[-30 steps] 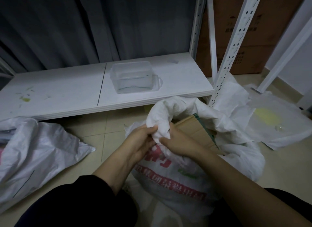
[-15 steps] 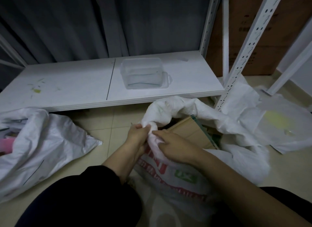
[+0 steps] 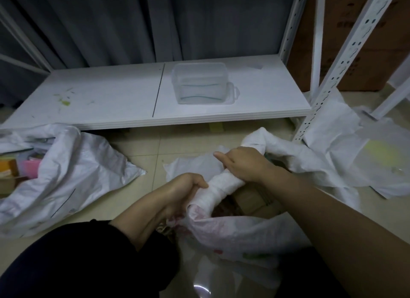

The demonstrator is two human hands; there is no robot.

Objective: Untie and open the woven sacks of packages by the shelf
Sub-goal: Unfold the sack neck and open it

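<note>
Sack: your woven sack point(image 3: 233, 233) sits near centre on the floor, its twisted neck point(image 3: 221, 184) stretched between your hands so it can loosen.
Left hand point(image 3: 184, 191): curled round the neck's near end.
Right hand point(image 3: 241, 164): gripping the far end.
Around: an opened sack point(image 3: 73, 175) lies left; the shelf point(image 3: 124, 98) stands beyond.

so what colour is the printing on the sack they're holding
Red or pink, with a little green, on the white woven sack; the head view, the only one, shows it faintly.

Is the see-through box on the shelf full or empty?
Empty, as far as shows. The clear plastic box stands upright on the white shelf, and only its own walls and the shelf show through it.
</note>
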